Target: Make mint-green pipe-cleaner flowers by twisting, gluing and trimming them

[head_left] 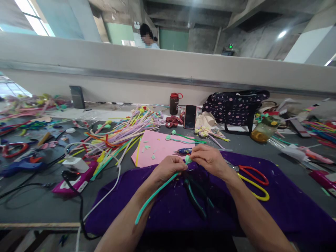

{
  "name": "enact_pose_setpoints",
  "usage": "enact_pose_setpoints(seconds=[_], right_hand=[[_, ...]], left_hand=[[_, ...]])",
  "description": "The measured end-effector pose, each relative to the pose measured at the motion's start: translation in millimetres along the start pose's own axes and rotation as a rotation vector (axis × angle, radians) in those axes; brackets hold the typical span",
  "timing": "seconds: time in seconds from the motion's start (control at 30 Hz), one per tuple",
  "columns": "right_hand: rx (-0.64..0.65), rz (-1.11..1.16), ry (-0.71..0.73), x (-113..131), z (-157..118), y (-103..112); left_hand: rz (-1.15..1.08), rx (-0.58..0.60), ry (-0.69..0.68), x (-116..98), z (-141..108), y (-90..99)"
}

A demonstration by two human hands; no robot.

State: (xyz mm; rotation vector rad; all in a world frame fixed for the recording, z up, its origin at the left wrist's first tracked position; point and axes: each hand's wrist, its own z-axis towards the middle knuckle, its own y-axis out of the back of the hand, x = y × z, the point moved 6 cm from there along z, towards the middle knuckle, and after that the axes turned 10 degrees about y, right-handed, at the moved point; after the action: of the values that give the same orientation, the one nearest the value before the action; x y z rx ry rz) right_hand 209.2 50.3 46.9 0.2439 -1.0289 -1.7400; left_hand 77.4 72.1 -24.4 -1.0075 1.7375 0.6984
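Between the fingers of my left hand (pixel 172 167) is a green pipe cleaner stem (pixel 154 196), its loose end slanting down to the left. A small pale green flower head (pixel 188 160) sits at its upper end, and the fingers of my right hand (pixel 206 158) pinch it. Just below my hands, pliers with dark and teal handles (pixel 194 199) lie on the purple cloth (pixel 118 203). To the right rest scissors with one red and one yellow handle (pixel 253 176). A blue screwdriver-like tool (pixel 185 151) lies just behind my hands.
Pink paper (pixel 148 143) holds green scraps and finished-looking green stems (pixel 181 140). Bundled pipe cleaners (pixel 131 127) spread behind it. A magenta power strip (pixel 76 180) with cables sits left. Along the back stand a phone (pixel 190 117), bottle (pixel 174 105) and dark bag (pixel 233 108).
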Motion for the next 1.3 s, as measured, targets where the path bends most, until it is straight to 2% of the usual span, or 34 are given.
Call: enact_pose_setpoints(seconds=[0.13,0.23,0.3,0.4,0.63,0.93,1.3], right_hand=[[-0.166,0.079,-0.031,1.9,0.4,14.6],[-0.351,0.106,-0.137,-3.3,-4.6,27.6],[-0.418,0.155,-0.218,-9.2,-8.6,28.7],[-0.416,0.225,-0.281,-13.6,-10.0,21.2],[-0.391,0.300,-0.256,-2.3,-5.5,3.1],[-0.467,0.366,-0.331,1.7,-10.5,-1.2],[-0.459,0.382,-0.365,0.3,-10.6,-2.8]], left_hand=[[-0.138,0.033,-0.004,0.7,-0.1,-1.3],[-0.223,0.033,-0.032,-2.2,-2.2,-0.6],[-0.252,0.005,-0.079,-6.5,-4.6,1.6],[-0.272,-0.043,-0.124,-11.4,-8.3,5.4],[-0.239,-0.110,-0.199,-16.2,-15.6,7.6],[-0.056,-0.367,-0.408,-27.5,-26.1,11.5],[0.082,-0.429,-0.443,-29.7,-27.9,10.9]])
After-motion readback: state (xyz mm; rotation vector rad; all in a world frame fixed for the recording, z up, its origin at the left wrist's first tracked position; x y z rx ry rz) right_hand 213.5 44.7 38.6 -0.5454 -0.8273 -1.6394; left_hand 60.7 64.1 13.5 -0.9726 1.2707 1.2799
